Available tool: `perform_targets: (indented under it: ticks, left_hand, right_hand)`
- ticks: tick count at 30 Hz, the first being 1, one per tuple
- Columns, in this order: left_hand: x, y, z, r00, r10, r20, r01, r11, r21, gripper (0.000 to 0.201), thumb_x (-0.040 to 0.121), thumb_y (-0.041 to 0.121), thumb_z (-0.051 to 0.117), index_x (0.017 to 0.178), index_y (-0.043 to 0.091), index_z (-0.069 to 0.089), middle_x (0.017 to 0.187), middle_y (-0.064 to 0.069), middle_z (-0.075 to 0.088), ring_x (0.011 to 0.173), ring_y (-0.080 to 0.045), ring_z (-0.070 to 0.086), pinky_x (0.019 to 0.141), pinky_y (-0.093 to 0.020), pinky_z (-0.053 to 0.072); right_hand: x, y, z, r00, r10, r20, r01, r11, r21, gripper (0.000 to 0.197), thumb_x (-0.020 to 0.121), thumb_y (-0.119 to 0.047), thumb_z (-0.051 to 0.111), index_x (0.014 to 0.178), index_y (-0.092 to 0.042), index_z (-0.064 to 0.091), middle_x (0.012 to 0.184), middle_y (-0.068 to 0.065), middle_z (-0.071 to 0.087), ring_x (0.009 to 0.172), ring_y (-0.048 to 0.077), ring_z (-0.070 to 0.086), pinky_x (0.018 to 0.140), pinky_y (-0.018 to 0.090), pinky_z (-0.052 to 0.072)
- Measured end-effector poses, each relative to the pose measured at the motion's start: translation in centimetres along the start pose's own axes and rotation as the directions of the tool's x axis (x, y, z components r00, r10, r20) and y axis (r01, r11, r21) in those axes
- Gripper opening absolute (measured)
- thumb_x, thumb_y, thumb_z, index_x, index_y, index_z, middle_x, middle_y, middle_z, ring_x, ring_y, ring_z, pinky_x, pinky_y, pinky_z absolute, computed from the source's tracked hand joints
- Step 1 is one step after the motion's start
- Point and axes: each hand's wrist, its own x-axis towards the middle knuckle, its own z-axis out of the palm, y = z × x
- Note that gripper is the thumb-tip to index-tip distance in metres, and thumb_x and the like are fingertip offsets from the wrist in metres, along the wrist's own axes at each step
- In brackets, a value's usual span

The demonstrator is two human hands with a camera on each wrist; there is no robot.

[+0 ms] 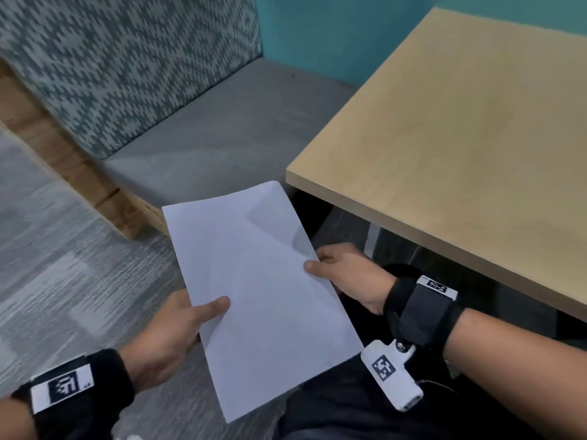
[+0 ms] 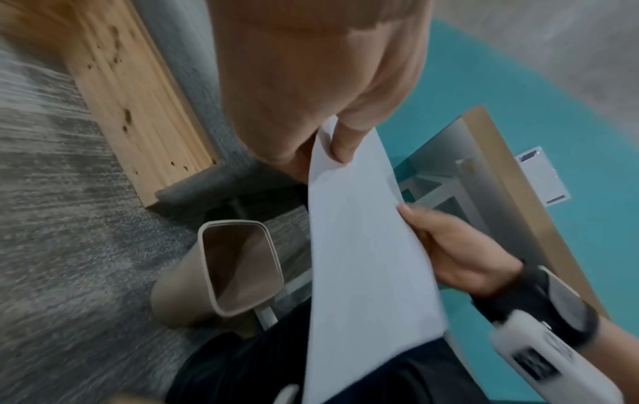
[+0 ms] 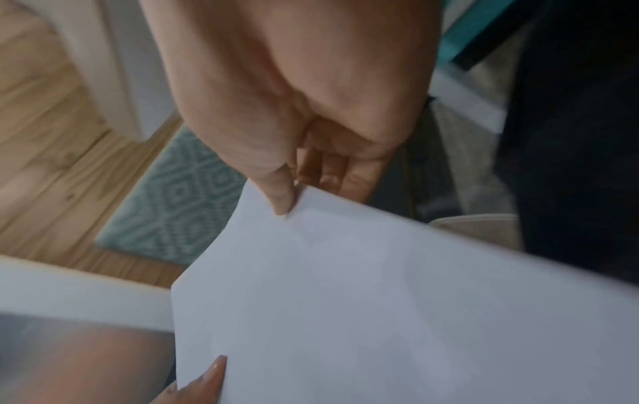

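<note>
A blank white sheet of paper (image 1: 254, 290) hangs in the air above my lap, held by both hands. My left hand (image 1: 178, 328) pinches its left long edge, thumb on top and fingers underneath. My right hand (image 1: 343, 274) pinches the right long edge the same way. The left wrist view shows the paper (image 2: 363, 273) edge-on with my left hand's (image 2: 332, 147) thumb pressing the near corner and my right hand (image 2: 460, 251) on the far edge. In the right wrist view the right hand's (image 3: 294, 196) thumb lies on the sheet (image 3: 397, 314).
A light wooden table (image 1: 444, 138) stands at the right, its corner just past the paper. A grey bench seat (image 1: 216, 128) with a patterned teal backrest is ahead. A beige waste bin (image 2: 224, 270) stands on the grey carpet below the paper.
</note>
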Motion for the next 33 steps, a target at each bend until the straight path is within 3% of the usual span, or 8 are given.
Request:
perform_targets:
  ticks: [5,9,11,15,20,25,28,33]
  left_hand:
    - [-3.6,-0.1,-0.2,0.958,0.176,-0.224,-0.191,0.981,-0.045,0.023,0.099,0.008,0.064,0.12,0.008,0.074,0.115,-0.008,0.08,0.103,-0.034,0.078,0.096,-0.051,0.055]
    - [-5.7,1.9,0.0,0.908,0.342,-0.242,-0.359,0.933,-0.028,0.031,0.093,0.008,0.064,0.122,0.001,0.072,0.117,-0.011,0.079,0.104,-0.034,0.077,0.088,-0.05,0.064]
    - [-6.5,3.5,0.7,0.888,0.416,-0.196,-0.419,0.908,0.027,0.032,0.091,0.011,0.065,0.12,0.001,0.073,0.116,-0.01,0.08,0.104,-0.033,0.078,0.086,-0.044,0.064]
    - [-7.1,8.3,3.6,0.868,0.495,-0.038,-0.488,0.865,0.119,0.03,0.093,0.016,0.07,0.123,0.011,0.073,0.116,-0.002,0.08,0.102,-0.027,0.079,0.082,-0.042,0.066]
    - [-5.3,13.6,9.7,0.839,0.498,0.22,-0.541,0.807,0.238,0.049,0.097,0.007,0.075,0.135,0.031,0.057,0.113,-0.001,0.08,0.101,-0.026,0.078,0.086,-0.048,0.065]
    - [-4.2,17.7,17.1,0.76,0.516,0.395,-0.642,0.693,0.33,0.09,0.089,-0.003,0.076,0.154,0.045,0.037,0.091,-0.003,0.076,0.081,-0.028,0.073,0.09,-0.048,0.057]
    - [-3.9,20.5,21.7,0.694,0.535,0.483,-0.714,0.597,0.366,0.064,0.09,-0.001,0.077,0.137,0.038,0.059,0.092,0.0,0.075,0.078,-0.032,0.074,0.084,-0.05,0.062]
    - [-1.1,23.9,29.2,0.666,0.471,0.579,-0.742,0.499,0.447,0.015,0.091,0.006,0.08,0.1,0.018,0.08,0.081,-0.001,0.072,0.071,-0.016,0.069,0.079,-0.036,0.06]
  right_hand:
    - [-1.2,-3.3,1.5,0.987,-0.158,-0.009,0.15,0.952,-0.266,0.026,0.1,-0.032,0.07,0.093,-0.008,0.075,0.071,0.012,0.069,0.062,0.012,0.06,0.065,0.032,0.05]
    - [-5.1,-5.2,1.3,0.965,-0.261,-0.038,0.24,0.929,-0.281,0.029,0.098,-0.041,0.068,0.093,-0.014,0.074,0.094,0.025,0.073,0.077,0.04,0.072,0.077,0.052,0.063]
    - [-7.5,-5.8,0.4,0.959,-0.27,-0.089,0.243,0.94,-0.238,0.026,0.099,-0.04,0.068,0.093,-0.016,0.075,0.093,0.022,0.076,0.087,0.046,0.073,0.083,0.064,0.061]
    - [-12.3,-6.7,-3.1,0.944,-0.247,-0.221,0.231,0.968,-0.094,0.018,0.102,-0.029,0.068,0.1,-0.015,0.079,0.092,0.013,0.082,0.089,0.036,0.079,0.095,0.061,0.059]
    - [-17.6,-6.1,-9.2,0.893,-0.181,-0.413,0.19,0.982,-0.019,0.019,0.103,-0.026,0.067,0.101,-0.011,0.079,0.097,0.022,0.081,0.091,0.044,0.078,0.097,0.061,0.058]
    - [-22.6,-5.0,-14.3,0.807,-0.11,-0.58,0.193,0.978,0.083,0.018,0.105,-0.024,0.064,0.102,-0.01,0.075,0.095,0.009,0.083,0.078,0.023,0.079,0.062,0.031,0.059]
    - [-24.3,-4.2,-17.4,0.733,-0.084,-0.675,0.178,0.981,0.071,0.02,0.106,-0.025,0.062,0.104,-0.01,0.074,0.09,0.005,0.082,0.068,0.017,0.074,0.052,0.021,0.054]
    - [-26.5,-2.8,-22.6,0.691,-0.023,-0.723,0.055,0.998,0.021,0.018,0.106,-0.019,0.061,0.122,-0.013,0.067,0.107,0.017,0.081,0.078,0.034,0.07,0.068,0.039,0.054]
